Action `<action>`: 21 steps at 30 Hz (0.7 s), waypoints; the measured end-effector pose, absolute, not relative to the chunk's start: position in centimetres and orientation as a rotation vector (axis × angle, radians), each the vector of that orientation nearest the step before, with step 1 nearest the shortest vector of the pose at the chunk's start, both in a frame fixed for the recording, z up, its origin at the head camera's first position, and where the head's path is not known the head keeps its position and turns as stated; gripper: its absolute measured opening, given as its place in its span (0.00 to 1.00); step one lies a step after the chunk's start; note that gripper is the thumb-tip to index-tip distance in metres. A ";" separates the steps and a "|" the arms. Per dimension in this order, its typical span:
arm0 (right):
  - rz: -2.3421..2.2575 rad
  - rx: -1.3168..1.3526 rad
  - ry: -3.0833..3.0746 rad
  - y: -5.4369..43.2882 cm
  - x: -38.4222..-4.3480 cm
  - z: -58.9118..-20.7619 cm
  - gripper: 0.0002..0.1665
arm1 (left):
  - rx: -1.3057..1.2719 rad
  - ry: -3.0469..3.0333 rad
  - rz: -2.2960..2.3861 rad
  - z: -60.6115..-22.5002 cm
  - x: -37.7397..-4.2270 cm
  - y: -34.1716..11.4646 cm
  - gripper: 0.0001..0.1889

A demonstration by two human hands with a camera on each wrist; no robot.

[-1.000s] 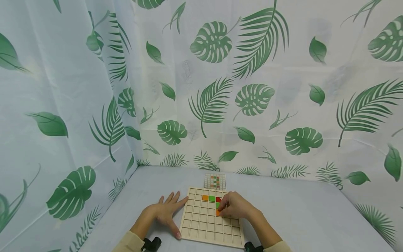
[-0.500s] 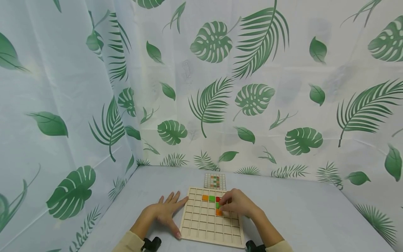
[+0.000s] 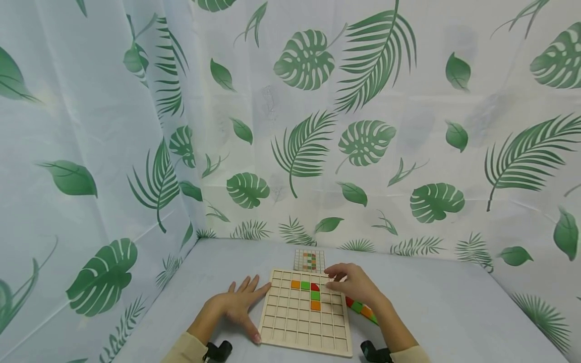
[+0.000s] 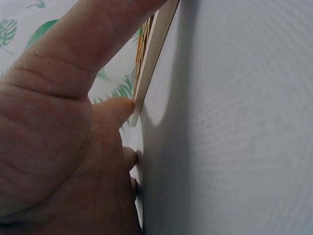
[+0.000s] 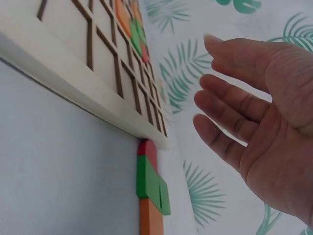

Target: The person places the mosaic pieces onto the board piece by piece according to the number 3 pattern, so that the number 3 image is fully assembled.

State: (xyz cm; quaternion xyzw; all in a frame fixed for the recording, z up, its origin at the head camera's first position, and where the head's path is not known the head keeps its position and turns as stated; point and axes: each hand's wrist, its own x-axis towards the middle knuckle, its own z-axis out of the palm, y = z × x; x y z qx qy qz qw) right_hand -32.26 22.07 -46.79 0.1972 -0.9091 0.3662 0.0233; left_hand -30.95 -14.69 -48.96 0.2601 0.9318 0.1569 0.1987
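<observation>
A wooden grid board [image 3: 290, 325] lies on the table. In its cells sit an orange tile [image 3: 296, 284], a green tile [image 3: 305, 286], a red piece with a rounded corner [image 3: 315, 287], another green tile [image 3: 315, 296] and another orange tile [image 3: 315, 305]. My left hand [image 3: 238, 305] is spread at the board's left side, index fingertip and thumb against its edge. Above the board's right edge hovers my right hand [image 3: 356, 286], its fingers loosely bent and holding nothing. Below that hand, a row of red, green and orange blocks [image 5: 149, 183] lies beside the board.
A small card with a coloured grid pattern [image 3: 309, 261] lies just behind the board. White curtains with green leaves [image 3: 299, 151] hang behind and to the left of the table [image 3: 436, 302].
My right hand has lifted off the lower orange tile and moved right and back, uncovering the row of blocks beside the board. The left hand has stayed in place.
</observation>
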 end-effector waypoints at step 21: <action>1.143 0.455 -2.804 24.8 -32.5 -46.6 0.17 | 0.743 2.613 0.449 -49.3 -31.1 -14.7 0.72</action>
